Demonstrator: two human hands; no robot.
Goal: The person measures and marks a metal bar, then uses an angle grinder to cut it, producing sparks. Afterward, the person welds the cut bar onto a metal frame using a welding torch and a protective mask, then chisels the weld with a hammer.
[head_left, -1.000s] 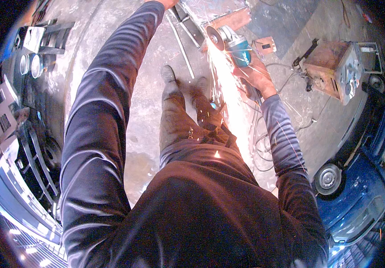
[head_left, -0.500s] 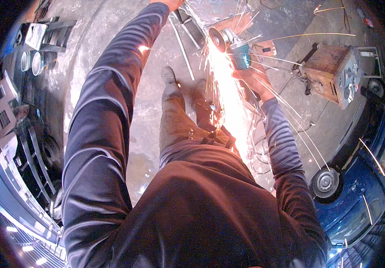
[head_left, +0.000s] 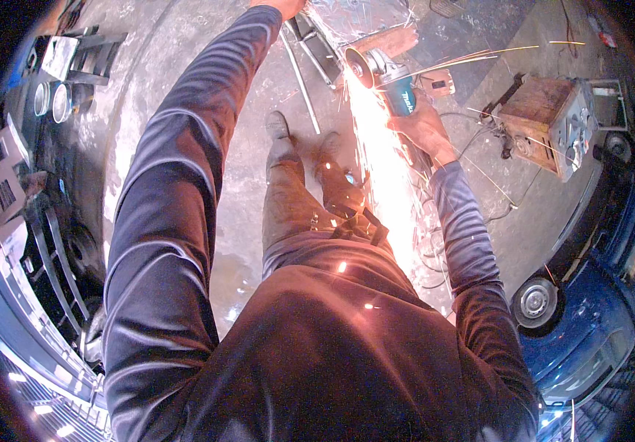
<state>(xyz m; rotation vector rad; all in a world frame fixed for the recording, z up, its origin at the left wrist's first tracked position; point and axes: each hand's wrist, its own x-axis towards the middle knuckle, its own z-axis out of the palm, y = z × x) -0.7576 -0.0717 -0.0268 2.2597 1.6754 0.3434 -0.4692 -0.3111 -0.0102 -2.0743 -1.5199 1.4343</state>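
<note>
My right hand is wrapped round the body of a teal angle grinder. Its disc meets the near side of a metal stand with tubular legs, and the exact contact point is lost in glare. A thick stream of sparks pours from the disc toward my right thigh. At the top edge, my left hand is by the corner of the shiny sheet-like surface on the stand. Its fingers are cut off by the picture's edge.
A boxy machine with a wooden side stands on the right, cables on the floor beside it. A blue car is at the lower right. Two pale buckets and dark metal frames line the left. My boots are below the stand.
My right hand and the grinder have shifted slightly down and right. The stray sparks on the right are fewer. My left arm has barely moved.
</note>
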